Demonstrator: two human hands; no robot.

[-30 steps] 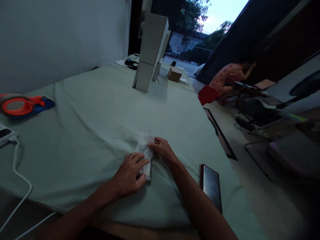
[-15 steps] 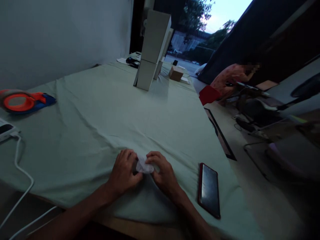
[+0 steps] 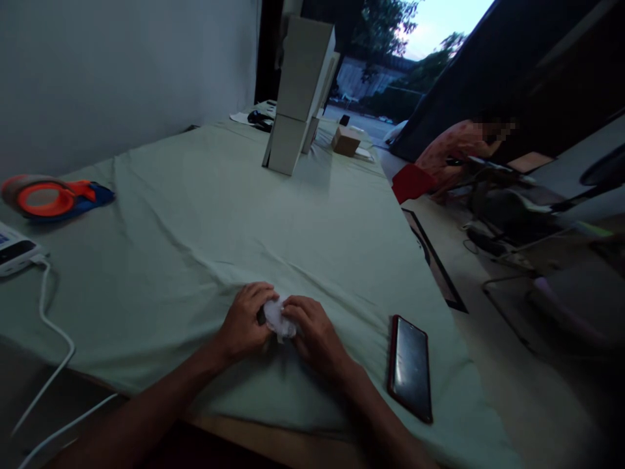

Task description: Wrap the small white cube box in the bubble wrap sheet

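Note:
Both my hands rest on the pale green tablecloth (image 3: 205, 215) near the table's front edge. My left hand (image 3: 243, 324) and my right hand (image 3: 313, 333) are closed together round a small bundle of clear bubble wrap (image 3: 277, 318). Only a crumpled white patch of the wrap shows between my fingers. Whatever is inside the wrap is hidden. A phone in a red case (image 3: 411, 366) lies face up just right of my right forearm.
An orange and blue tape dispenser (image 3: 49, 198) lies at the far left. A white device with a white cable (image 3: 46, 306) sits at the left edge. Stacked white boxes (image 3: 299, 91) and a small cardboard box (image 3: 346, 141) stand at the back. A person sits beyond the table on the right (image 3: 454, 148).
The bubble wrap lay stretched out on the cloth a second ago; my hands have since rolled it into a small bundle and closed round it, nearer the front edge.

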